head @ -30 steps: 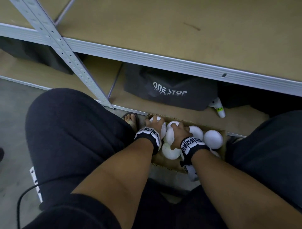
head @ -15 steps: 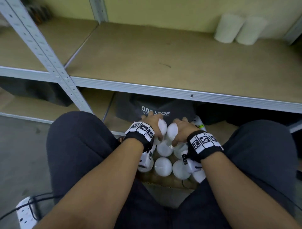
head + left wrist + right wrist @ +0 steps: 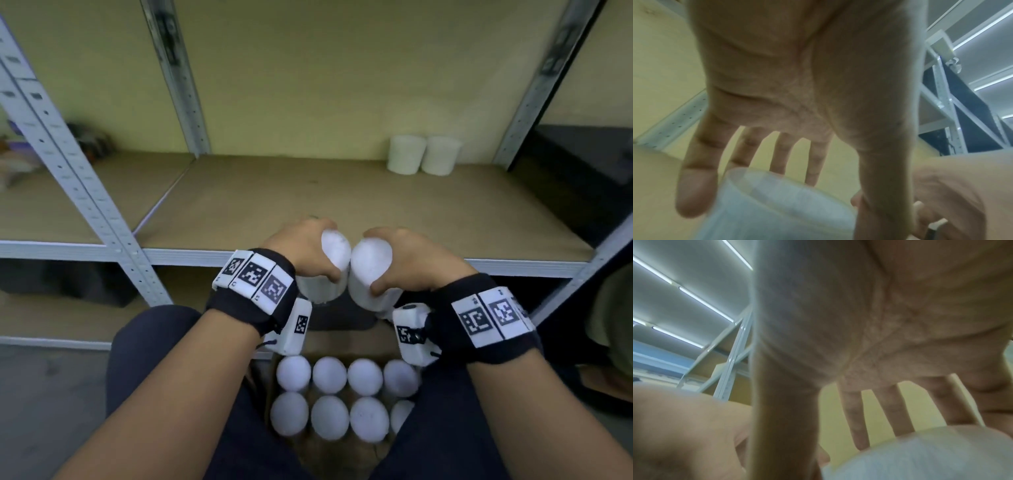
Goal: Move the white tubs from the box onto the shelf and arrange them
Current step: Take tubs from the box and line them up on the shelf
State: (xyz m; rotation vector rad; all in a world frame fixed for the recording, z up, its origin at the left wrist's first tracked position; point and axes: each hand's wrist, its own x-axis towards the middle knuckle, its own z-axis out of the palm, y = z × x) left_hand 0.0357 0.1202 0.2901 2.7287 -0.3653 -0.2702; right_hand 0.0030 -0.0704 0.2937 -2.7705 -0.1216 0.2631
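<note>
My left hand (image 3: 301,248) grips one white tub (image 3: 334,255) and my right hand (image 3: 406,257) grips another white tub (image 3: 368,270); both are raised side by side, nearly touching, just in front of the shelf's metal edge (image 3: 191,257). The left wrist view shows the left hand's fingers (image 3: 696,191) and thumb round its tub (image 3: 781,209). In the right wrist view the other tub (image 3: 920,456) sits under thumb and fingers. Below my wrists a cardboard box (image 3: 342,455) holds several white tubs (image 3: 329,375) in two rows. Two white tubs (image 3: 423,155) stand at the shelf's back right.
The brown shelf board (image 3: 308,198) lies open between grey perforated uprights (image 3: 68,178). A yellow wall backs it. A dark object (image 3: 582,178) fills the neighbouring bay at right. My dark-trousered knees (image 3: 154,359) flank the box on the floor.
Both hands have lifted a tub each out of the box up to shelf-edge height. My head has tilted up, bringing the shelf back and the two standing tubs into view.
</note>
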